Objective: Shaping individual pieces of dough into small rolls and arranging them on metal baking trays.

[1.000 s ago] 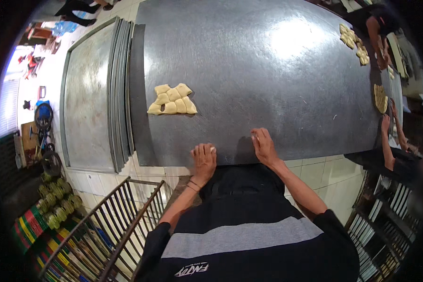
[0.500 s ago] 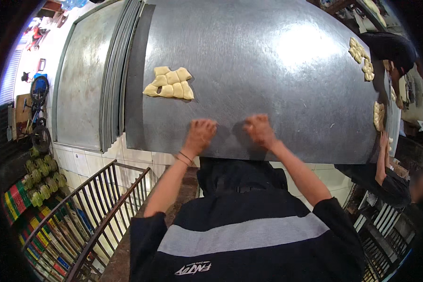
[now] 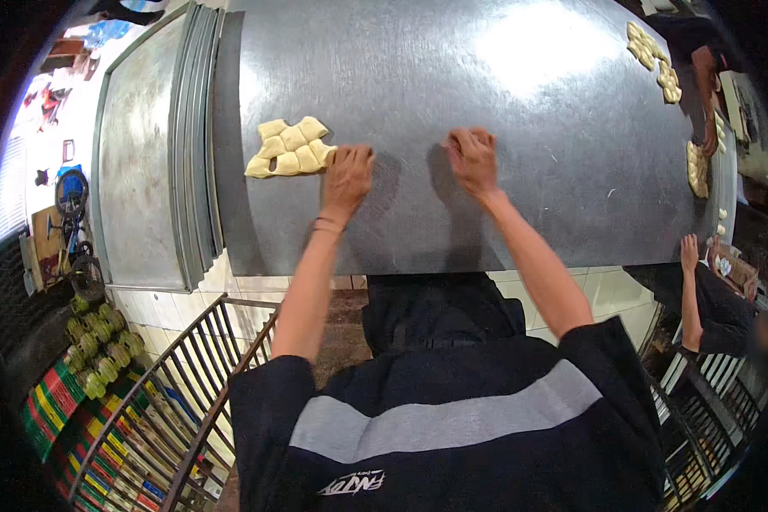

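A cluster of pale dough pieces [image 3: 288, 148], pressed together in rows with a small gap near its left end, lies on the grey metal-topped table [image 3: 452, 230]. My left hand [image 3: 348, 177] is at the right edge of this cluster, its fingers curled down; whether it touches the last piece I cannot tell. Farther right, my right hand [image 3: 473, 160] is over the tabletop with its fingers curled in as well. Anything under or inside either hand is hidden.
Upright metal trays [image 3: 141, 162] stand stacked along the table's left side. More dough [image 3: 697, 169] lies at the right end, where co-workers' hands [image 3: 689, 249] reach in. A barred metal rack [image 3: 175, 384] stands at lower left, near colourful crates [image 3: 60, 401].
Both my hands have moved forward, away from the table's near edge. The left has come up beside the dough cluster. At the far right, a co-worker's hand has shifted off the dough there.
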The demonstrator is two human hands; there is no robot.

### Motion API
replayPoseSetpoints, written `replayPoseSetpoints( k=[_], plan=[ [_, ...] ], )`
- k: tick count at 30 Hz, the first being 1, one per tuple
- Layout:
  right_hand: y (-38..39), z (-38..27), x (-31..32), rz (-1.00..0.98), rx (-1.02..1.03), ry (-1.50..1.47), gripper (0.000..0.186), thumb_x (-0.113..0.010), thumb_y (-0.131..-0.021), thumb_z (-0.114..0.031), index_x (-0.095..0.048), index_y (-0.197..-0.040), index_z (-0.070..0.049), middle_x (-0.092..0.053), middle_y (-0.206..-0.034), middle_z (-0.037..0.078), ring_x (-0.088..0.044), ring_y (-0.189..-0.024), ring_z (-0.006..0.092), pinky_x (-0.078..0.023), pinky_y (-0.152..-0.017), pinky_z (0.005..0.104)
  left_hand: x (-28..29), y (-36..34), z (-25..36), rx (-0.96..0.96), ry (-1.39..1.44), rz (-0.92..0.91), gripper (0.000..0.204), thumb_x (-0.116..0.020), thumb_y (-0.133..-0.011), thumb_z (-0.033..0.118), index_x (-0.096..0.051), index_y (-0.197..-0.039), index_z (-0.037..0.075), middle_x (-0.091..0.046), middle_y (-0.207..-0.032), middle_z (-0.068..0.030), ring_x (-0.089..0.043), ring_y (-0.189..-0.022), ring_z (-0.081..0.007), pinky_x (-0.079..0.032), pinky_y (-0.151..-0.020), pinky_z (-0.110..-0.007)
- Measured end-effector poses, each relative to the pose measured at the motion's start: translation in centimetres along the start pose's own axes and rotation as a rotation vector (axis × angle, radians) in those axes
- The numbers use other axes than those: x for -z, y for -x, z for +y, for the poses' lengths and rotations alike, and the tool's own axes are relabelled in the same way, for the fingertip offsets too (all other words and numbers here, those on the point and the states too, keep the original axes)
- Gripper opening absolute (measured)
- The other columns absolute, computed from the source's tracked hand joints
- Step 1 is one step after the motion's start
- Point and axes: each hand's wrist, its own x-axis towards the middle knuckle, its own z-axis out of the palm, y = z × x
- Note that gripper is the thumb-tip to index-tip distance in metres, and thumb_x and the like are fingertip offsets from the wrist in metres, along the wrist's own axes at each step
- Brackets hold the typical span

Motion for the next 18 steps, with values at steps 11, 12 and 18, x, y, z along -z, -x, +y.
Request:
replayPoseSetpoints(
  k=[11, 12, 18],
  plan=[
    [8.6, -1.9, 0.1, -0.082, -0.121, -0.452, 0.044, -0.069, -0.084, 0.003, -0.063, -0.127, -0.007, -0.065, -0.118, 0.014, -0.058, -0.118, 0.0353, -0.049, -0.098, 0.0453, 3.3, 9.3, 1.6, 0.226, 0.590, -0.025, 0.047, -0.067, -0.091, -0.002, -0.056, -0.136, 0.007, -0.063, -0.124, -0.0157, -0.056, -0.125, -0.0369, -0.047, -0.104, -0.046],
    [8.2, -2.3, 0.2, -0.038, -0.186, -0.395, 0.050, -0.068, -0.084, 0.005, -0.061, -0.132, -0.008, -0.065, -0.117, 0.014, -0.058, -0.117, 0.0355, -0.051, -0.097, 0.0446, 4.0, 9.7, 1.0, 0.336, 0.672, -0.054, 0.050, -0.068, -0.091, -0.003, -0.054, -0.139, 0.007, -0.063, -0.126, -0.0167, -0.055, -0.127, -0.0375, -0.047, -0.105, -0.045],
    [2.8, -14.2, -3.6, -0.227, -0.212, -0.770, 0.075, -0.067, -0.080, 0.003, -0.049, -0.151, -0.012, -0.061, -0.125, 0.018, -0.056, -0.118, 0.0395, -0.049, -0.099, 0.0479, 7.2, 9.4, -1.5, 0.311, 0.896, -0.038, 0.057, -0.068, -0.088, -0.003, -0.052, -0.143, 0.006, -0.061, -0.131, -0.0184, -0.055, -0.128, -0.0395, -0.043, -0.110, -0.047]
  ],
)
